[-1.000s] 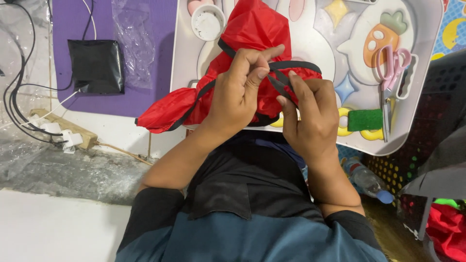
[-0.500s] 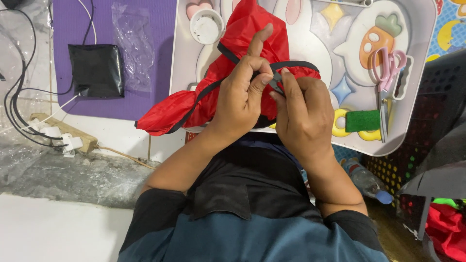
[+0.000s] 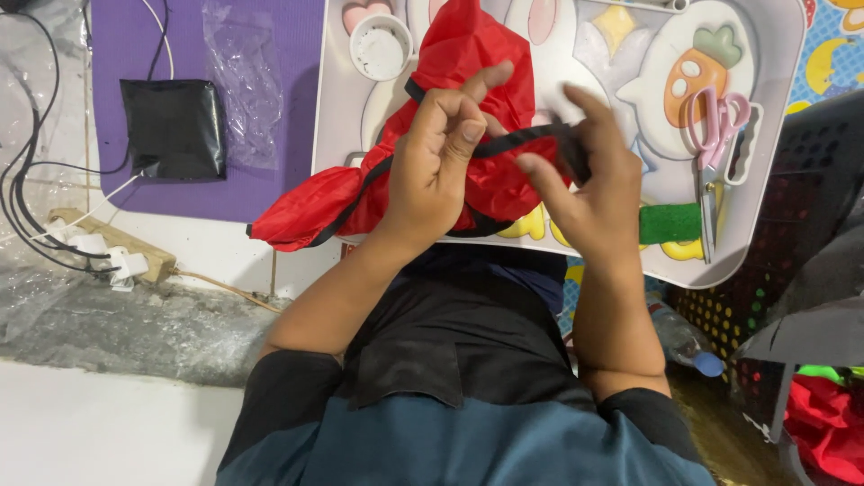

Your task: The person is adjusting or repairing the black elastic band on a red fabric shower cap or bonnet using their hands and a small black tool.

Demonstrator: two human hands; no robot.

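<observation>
White tray (image 3: 774, 180): one red cloth (image 3: 468, 54), one scissors (image 3: 715, 135); both hands pinching black strap (image 3: 513, 144).

the hands have drawn apart, pulling the black strap (image 3: 526, 139) taut between them.

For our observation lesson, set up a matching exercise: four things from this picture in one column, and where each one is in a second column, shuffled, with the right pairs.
Things:
1. red fabric
2. pink-handled scissors
3. black pouch
4. round white lid

Places:
A. on the purple mat
B. at the right side of the white tray
C. held over the tray, its black strap pinched by the left hand and right hand
D. at the top left of the tray, beside the fabric

Pairs: 1-C, 2-B, 3-A, 4-D
</observation>
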